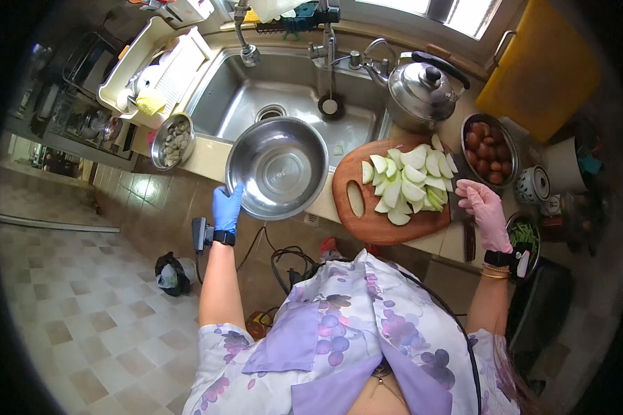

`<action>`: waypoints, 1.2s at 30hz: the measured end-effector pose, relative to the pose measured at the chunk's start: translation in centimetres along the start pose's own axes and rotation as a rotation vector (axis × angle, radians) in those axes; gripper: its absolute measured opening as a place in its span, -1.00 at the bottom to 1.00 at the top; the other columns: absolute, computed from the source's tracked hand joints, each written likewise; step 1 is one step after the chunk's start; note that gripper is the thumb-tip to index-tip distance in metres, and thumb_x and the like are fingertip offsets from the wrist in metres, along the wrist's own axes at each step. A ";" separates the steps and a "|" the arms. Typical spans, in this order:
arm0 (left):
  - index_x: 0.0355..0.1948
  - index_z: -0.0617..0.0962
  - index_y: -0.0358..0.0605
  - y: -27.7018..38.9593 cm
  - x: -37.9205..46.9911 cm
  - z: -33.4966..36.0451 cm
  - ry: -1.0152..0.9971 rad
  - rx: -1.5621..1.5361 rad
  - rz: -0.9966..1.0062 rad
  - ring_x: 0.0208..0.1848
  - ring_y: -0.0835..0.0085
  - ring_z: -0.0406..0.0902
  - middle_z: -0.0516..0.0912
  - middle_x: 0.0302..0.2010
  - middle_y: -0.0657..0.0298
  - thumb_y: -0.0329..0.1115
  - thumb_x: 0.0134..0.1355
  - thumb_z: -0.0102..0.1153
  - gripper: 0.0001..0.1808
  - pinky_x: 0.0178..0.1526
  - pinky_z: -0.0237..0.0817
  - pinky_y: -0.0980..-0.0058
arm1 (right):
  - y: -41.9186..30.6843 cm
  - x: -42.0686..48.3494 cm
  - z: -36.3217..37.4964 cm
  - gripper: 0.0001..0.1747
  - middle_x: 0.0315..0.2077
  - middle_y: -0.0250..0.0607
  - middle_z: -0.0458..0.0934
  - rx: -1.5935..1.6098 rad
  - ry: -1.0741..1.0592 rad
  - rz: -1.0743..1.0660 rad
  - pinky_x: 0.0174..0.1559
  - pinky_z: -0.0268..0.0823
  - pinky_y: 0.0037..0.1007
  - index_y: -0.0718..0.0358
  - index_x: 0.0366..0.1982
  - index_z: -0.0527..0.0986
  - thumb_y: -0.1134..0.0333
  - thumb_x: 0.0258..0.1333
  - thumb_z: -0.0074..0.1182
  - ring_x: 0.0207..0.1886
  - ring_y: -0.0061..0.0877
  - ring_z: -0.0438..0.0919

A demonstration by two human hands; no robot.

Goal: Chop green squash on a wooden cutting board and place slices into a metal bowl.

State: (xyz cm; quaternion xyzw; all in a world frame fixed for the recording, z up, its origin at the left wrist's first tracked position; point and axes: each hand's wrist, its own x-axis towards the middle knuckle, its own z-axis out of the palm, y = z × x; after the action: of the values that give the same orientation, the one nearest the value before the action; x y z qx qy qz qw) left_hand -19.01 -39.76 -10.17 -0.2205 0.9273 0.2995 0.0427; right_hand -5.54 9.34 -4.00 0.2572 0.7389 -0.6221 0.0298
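Note:
My left hand [227, 207], in a blue glove, grips the left rim of an empty stainless steel bowl [276, 168], which overlaps the sink's front edge. To its right, pale green-white vegetable slices [410, 179] are heaped on a round wooden cutting board [361, 220] with a slot handle. My right hand [480, 207], gloved in pink, is just right of the board with its fingers bent, above a knife's dark handle [469, 239] and beside the blade. It is unclear whether the right fingers touch the blade.
Behind the bowl is a steel sink [301, 96]. A kettle [422, 93] stands at its right, near a bowl of reddish-brown round food [488, 150] and a bowl of cut green vegetables [523, 238]. At left are a small bowl of greyish pieces [172, 142] and a dish rack [109, 96].

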 end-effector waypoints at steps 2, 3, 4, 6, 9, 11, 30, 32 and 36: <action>0.03 0.44 -0.39 0.6 -1.4 0.6 0.229 0.025 0.169 0.03 0.25 0.51 0.55 -0.03 -0.04 -0.22 0.20 0.23 -0.50 0.09 0.33 0.33 | 0.5 0.4 0.0 -0.69 -0.17 -0.33 0.61 0.007 -0.022 -0.021 -0.17 0.32 -0.63 0.32 0.00 0.50 0.32 0.34 -0.06 -0.30 -0.71 0.44; 0.10 0.40 -0.38 1.0 -2.1 1.1 0.448 0.044 0.346 0.14 0.24 0.44 0.49 0.07 -0.08 -0.26 0.20 0.24 -0.46 0.19 0.25 0.32 | 0.7 0.6 -0.1 -0.69 -0.18 -0.32 0.61 0.008 -0.032 -0.040 -0.16 0.32 -0.62 0.33 -0.01 0.51 0.32 0.33 -0.05 -0.30 -0.70 0.44; 0.10 0.40 -0.38 2.4 -3.2 1.5 0.436 0.041 0.351 0.14 0.24 0.44 0.49 0.07 -0.08 -0.26 0.20 0.24 -0.46 0.19 0.25 0.32 | 1.1 0.8 -0.2 -0.69 -0.18 -0.32 0.61 0.006 -0.020 -0.033 -0.16 0.32 -0.62 0.33 -0.01 0.51 0.32 0.33 -0.05 -0.30 -0.70 0.44; 0.19 0.35 -0.33 5.4 -6.1 1.7 0.417 -0.318 0.636 0.20 0.23 0.40 0.42 0.18 -0.05 -0.41 0.17 0.25 -0.42 0.24 0.21 0.34 | 1.6 1.4 0.0 -0.70 -0.20 -0.30 0.61 -0.014 -0.035 -0.088 -0.15 0.33 -0.60 0.35 -0.03 0.51 0.33 0.31 -0.02 -0.27 -0.66 0.47; 0.28 0.31 -0.26 9.3 -11.3 4.4 0.072 -0.541 0.810 0.10 0.33 0.44 0.44 0.19 0.04 -0.52 0.20 0.18 -0.39 0.20 0.23 0.40 | 2.4 2.0 0.6 -0.70 -0.21 -0.29 0.61 -0.042 -0.011 -0.135 -0.11 0.35 -0.59 0.37 -0.04 0.52 0.34 0.29 0.02 -0.21 -0.62 0.51; 0.28 0.31 -0.25 11.6 -14.5 6.1 -0.279 -0.573 0.705 0.09 0.39 0.44 0.45 0.18 0.05 -0.47 0.18 0.23 -0.36 0.19 0.24 0.44 | 3.9 2.8 0.8 -0.67 -0.20 -0.24 0.62 -0.101 -0.012 -0.187 -0.06 0.37 -0.54 0.39 -0.01 0.49 0.35 0.26 0.05 -0.17 -0.59 0.53; 0.44 -0.06 -0.11 14.5 -15.9 16.5 -0.374 0.324 0.728 0.11 -0.16 0.39 0.25 0.20 -0.19 0.15 -0.10 0.36 0.24 0.06 0.36 0.02 | 1.9 2.3 10.2 0.23 0.23 0.07 0.27 -1.233 -0.096 -0.609 -0.29 0.49 -0.27 -0.07 0.38 0.02 0.28 -0.40 0.45 -0.22 -0.15 0.61; 0.44 -0.03 -0.07 15.2 -16.4 17.5 -0.428 0.366 0.652 -0.02 -0.22 0.48 0.23 0.25 -0.18 0.07 0.00 0.28 0.11 -0.11 0.45 0.00 | 1.8 2.3 10.0 0.25 0.24 0.06 0.26 -1.213 -0.074 -0.579 -0.28 0.50 -0.27 -0.08 0.38 0.01 0.30 -0.42 0.46 -0.22 -0.13 0.62; 0.42 0.02 -0.08 14.6 -17.4 19.4 -0.396 0.204 0.698 -0.13 -0.10 0.57 0.28 0.19 -0.19 0.01 -0.03 0.29 0.08 -0.31 0.47 0.05 | 2.3 1.8 9.1 0.13 0.30 0.01 0.18 -1.194 -0.111 -0.582 -0.24 0.50 -0.26 0.05 0.33 0.10 0.33 -0.36 0.44 -0.21 -0.14 0.62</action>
State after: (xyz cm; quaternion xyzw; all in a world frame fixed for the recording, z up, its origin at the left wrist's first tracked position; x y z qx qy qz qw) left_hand -10.77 -11.40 -14.51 0.1744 0.9452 0.2391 0.1379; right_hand -8.65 1.70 -8.75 -0.0457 0.9932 -0.1011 0.0361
